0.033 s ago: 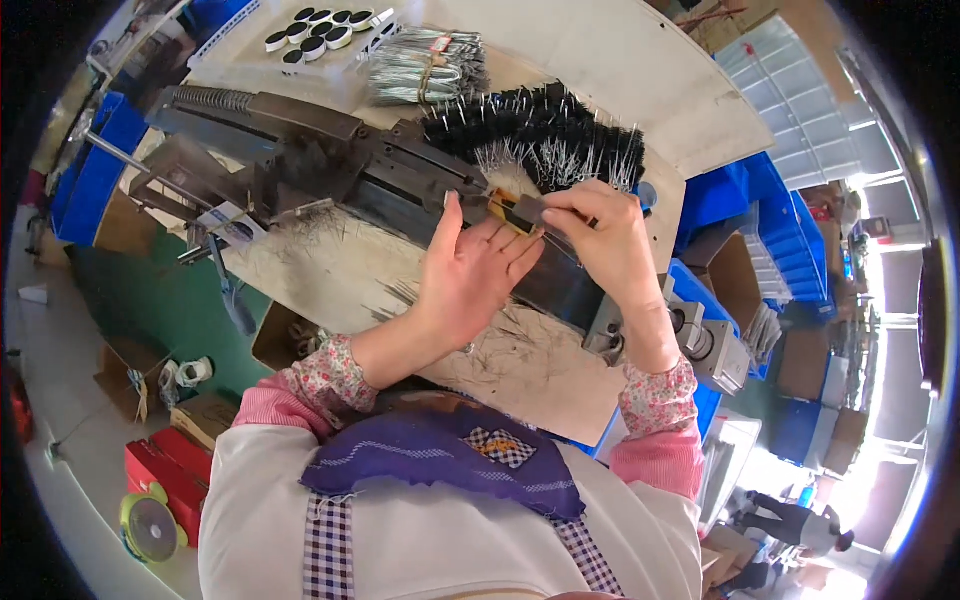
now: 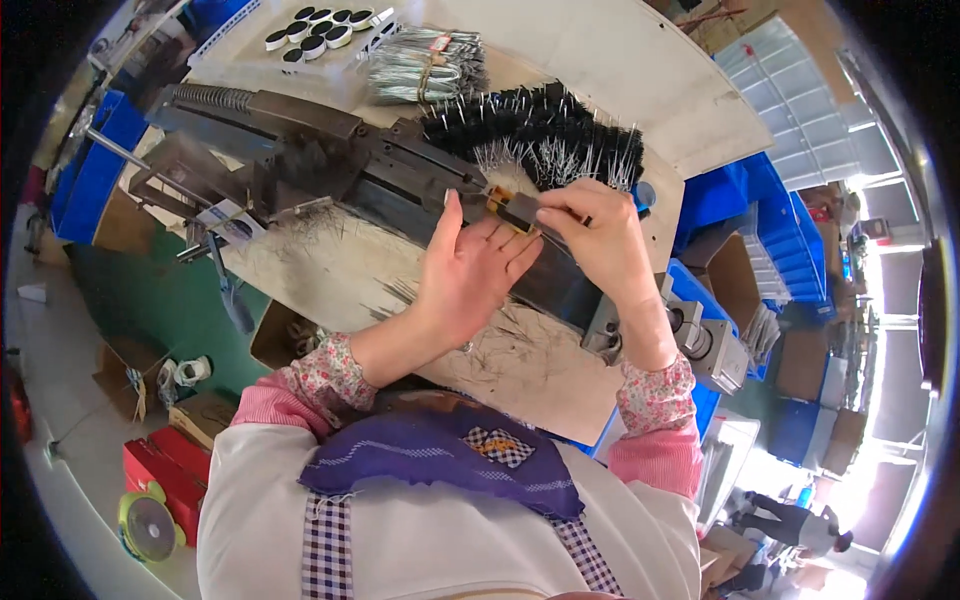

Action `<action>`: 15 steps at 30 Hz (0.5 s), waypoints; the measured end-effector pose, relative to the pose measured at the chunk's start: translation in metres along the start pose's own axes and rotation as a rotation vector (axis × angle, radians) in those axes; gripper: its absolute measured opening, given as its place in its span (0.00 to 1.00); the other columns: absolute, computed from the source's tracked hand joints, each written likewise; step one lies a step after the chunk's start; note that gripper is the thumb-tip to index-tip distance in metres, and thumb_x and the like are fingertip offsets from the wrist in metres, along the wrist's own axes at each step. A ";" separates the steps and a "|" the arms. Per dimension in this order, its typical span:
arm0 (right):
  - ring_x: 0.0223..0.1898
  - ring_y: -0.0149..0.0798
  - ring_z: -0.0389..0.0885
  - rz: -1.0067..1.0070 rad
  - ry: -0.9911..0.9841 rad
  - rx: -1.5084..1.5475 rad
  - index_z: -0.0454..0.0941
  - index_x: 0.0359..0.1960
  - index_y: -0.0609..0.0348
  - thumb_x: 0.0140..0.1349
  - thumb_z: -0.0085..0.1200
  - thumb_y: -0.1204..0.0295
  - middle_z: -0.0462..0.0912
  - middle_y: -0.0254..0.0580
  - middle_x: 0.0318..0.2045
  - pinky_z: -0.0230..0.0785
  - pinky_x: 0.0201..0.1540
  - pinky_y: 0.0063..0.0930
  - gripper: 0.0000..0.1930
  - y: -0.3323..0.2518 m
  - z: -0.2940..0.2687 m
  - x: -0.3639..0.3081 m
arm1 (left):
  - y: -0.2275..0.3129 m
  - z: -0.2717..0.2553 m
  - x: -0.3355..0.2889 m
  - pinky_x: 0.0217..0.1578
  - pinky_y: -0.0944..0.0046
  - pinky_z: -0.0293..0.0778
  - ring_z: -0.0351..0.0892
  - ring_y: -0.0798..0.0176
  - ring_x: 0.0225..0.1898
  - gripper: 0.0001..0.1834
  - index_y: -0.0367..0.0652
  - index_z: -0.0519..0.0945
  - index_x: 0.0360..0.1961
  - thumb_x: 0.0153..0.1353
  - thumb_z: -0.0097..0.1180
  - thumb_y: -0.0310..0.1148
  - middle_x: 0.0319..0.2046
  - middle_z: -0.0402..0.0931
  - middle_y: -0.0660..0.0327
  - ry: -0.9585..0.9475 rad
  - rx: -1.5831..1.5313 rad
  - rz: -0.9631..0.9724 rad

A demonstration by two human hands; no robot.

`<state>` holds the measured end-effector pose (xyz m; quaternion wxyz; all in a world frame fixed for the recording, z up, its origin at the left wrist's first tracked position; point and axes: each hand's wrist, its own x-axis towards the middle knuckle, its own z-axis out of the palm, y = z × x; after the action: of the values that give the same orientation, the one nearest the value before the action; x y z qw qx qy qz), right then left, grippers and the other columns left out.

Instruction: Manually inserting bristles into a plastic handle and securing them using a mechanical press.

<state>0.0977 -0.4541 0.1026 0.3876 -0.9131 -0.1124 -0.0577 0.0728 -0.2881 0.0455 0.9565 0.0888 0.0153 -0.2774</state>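
Observation:
My left hand (image 2: 462,268) lies with outstretched fingers and raised thumb against the near side of a long dark metal machine (image 2: 405,190). Its fingertips touch a small yellow-edged fixture (image 2: 494,197) on the machine. From the right, my right hand (image 2: 608,242) pinches thumb and forefinger together at the end of a small dark grey block (image 2: 520,208) by this fixture. Whatever lies between those fingertips is too small to make out. Just behind the hands is a heap of black-bristled brushes (image 2: 545,115) with twisted wire stems.
A tied bundle of silvery wires (image 2: 425,68) and a white tray (image 2: 225,48) of round black-topped pieces stand at the back. Loose wire bits (image 2: 500,350) litter the wooden tabletop (image 2: 560,385). Blue bins (image 2: 795,240) are at the right; a person (image 2: 795,525) is farther off.
My right hand has shifted very slightly left along the small dark block. My left hand stays where it was.

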 end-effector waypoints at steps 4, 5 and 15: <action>0.31 0.37 0.78 -0.160 0.075 -0.137 0.84 0.30 0.53 0.51 0.60 0.71 0.80 0.33 0.26 0.60 0.43 0.32 0.05 -0.004 0.014 0.005 | -0.001 0.004 -0.001 0.65 0.59 0.55 0.64 0.61 0.59 0.35 0.38 0.65 0.57 0.67 0.32 0.61 0.55 0.66 0.57 -0.004 0.075 0.011; 0.32 0.37 0.78 -0.193 0.096 -0.182 0.83 0.30 0.53 0.51 0.60 0.71 0.79 0.33 0.25 0.60 0.44 0.32 0.04 -0.006 0.016 0.005 | -0.002 0.005 -0.001 0.65 0.59 0.55 0.64 0.61 0.59 0.35 0.39 0.64 0.57 0.67 0.32 0.60 0.55 0.66 0.57 0.010 0.099 0.017; 0.30 0.38 0.77 -0.319 0.139 -0.378 0.83 0.29 0.51 0.50 0.60 0.71 0.77 0.34 0.23 0.59 0.43 0.33 0.04 -0.015 0.011 0.004 | 0.001 0.009 0.003 0.64 0.60 0.56 0.65 0.61 0.58 0.32 0.40 0.65 0.57 0.68 0.32 0.59 0.53 0.67 0.59 -0.016 0.158 0.010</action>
<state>0.0982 -0.4349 0.1062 0.2029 -0.9339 -0.2153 -0.2009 0.0754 -0.2902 0.0547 0.9480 0.1616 -0.0147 -0.2737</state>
